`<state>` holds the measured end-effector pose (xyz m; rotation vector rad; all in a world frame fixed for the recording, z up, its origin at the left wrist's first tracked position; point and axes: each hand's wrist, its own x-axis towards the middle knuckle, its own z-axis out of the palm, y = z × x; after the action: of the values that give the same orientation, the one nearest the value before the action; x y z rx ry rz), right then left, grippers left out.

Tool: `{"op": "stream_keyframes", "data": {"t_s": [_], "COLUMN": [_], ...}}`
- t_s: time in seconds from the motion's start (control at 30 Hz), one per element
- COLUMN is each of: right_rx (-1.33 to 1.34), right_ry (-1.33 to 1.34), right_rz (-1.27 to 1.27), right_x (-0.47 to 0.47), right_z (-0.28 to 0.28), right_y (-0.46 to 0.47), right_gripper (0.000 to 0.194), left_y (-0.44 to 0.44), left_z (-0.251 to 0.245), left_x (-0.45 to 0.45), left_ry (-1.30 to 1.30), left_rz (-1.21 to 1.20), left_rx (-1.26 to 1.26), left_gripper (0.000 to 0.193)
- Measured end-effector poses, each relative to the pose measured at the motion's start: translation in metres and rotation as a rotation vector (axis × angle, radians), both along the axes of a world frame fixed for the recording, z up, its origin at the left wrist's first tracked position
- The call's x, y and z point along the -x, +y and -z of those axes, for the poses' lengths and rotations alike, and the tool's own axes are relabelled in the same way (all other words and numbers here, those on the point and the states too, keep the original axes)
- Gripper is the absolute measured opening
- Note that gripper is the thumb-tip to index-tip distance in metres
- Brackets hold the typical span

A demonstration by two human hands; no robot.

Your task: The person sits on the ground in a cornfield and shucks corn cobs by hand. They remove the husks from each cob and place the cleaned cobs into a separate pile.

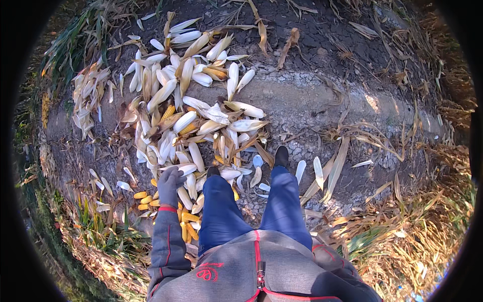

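My left hand (170, 185), in a grey glove, is at the near left edge of a heap of corn ears in pale husks (162, 96). Its fingers are at a husked ear (185, 168); whether they grip it is not plain. Bare yellow corn cobs (188, 218) lie beside and below my left wrist, with several more (143, 200) just left of it. The heap spreads ahead of my left shoe, with some yellow kernels showing between the husks. My right hand is out of view; only the right sleeve shows, low by my hip.
Loose husk pieces (318, 173) lie on the cracked soil right of my right shoe (281, 156). A pile of stripped husks (88, 94) is at the far left. Dry corn stalks and leaves (419, 241) cover the ground at the lower right, and green leaves (81, 41) stand at the upper left.
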<state>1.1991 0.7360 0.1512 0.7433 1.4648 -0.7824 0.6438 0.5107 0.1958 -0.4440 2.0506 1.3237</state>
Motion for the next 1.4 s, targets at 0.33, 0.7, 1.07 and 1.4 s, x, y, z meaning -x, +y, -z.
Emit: {"op": "stream_keyframes", "data": {"t_s": [0.33, 0.7, 1.07, 1.4], "right_rx": [0.125, 0.225, 0.212, 0.072], "right_ry": [-0.047, 0.066, 0.046, 0.045], "right_rz": [-0.169, -0.416, -0.403, -0.376], "right_x": [-0.031, 0.083, 0.135, 0.17], "right_z": [0.084, 0.079, 0.214, 0.305], "right_y": [0.148, 0.203, 0.075, 0.029], "right_gripper": [0.049, 0.042, 0.037, 0.036], "left_y": [0.113, 0.058, 0.046, 0.065], "left_z": [0.002, 0.043, 0.192, 0.295], "left_x": [-0.081, -0.137, -0.053, -0.015], "left_ry": [-0.019, -0.096, -0.043, -0.028], "left_rz": [-0.122, -0.263, -0.146, 0.106], "left_rx": [-0.183, 0.059, 0.012, 0.03], "left_gripper": [0.025, 0.026, 0.025, 0.026]}}
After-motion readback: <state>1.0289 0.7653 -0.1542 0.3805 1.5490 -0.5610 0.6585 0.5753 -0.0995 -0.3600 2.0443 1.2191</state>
